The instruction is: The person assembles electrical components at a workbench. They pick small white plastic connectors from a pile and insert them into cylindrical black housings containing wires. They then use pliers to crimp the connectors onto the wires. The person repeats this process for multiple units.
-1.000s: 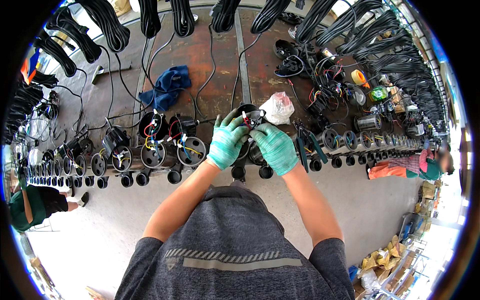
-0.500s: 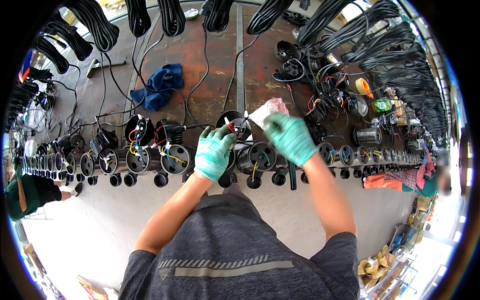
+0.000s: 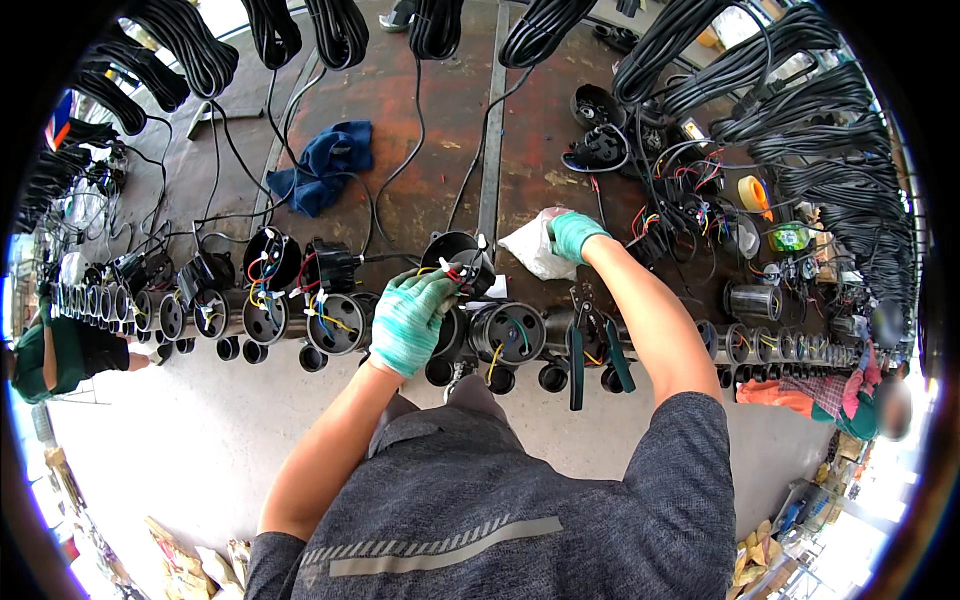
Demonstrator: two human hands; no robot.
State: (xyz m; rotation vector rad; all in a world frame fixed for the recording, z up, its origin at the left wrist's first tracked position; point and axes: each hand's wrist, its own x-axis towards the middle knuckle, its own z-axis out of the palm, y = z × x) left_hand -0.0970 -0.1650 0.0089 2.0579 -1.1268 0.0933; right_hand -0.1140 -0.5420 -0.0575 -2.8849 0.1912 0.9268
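The fingers of the left hand (image 3: 410, 318), in a green knit glove, curl closed around the coloured wire ends at the rim of a black round housing (image 3: 455, 257) that stands near the front edge of the bench (image 3: 440, 150); thumb and forefinger pinch a small red and white connector against the housing's side. The fingers of the right hand (image 3: 572, 233), gloved the same way, bend narrowly down into a white plastic bag (image 3: 530, 250) lying on the bench just right of that housing; whether they grip anything inside cannot be told.

Below the held housing, a row of similar black housings (image 3: 510, 333) runs along the bench's front edge to both sides, their open mouths showing yellow, blue and red wires. Green-handled pliers (image 3: 592, 345) hang over the edge just beneath the right forearm. A blue rag (image 3: 325, 165) lies farther back on the left, among black cables (image 3: 400, 170) trailing from coiled bundles (image 3: 340, 30) hung along the far side. To the right, more loose housings and wiring crowd the bench, with a roll of orange tape (image 3: 752, 192) well beyond the right hand. Another person's sleeve (image 3: 60, 355) shows at the left rim.
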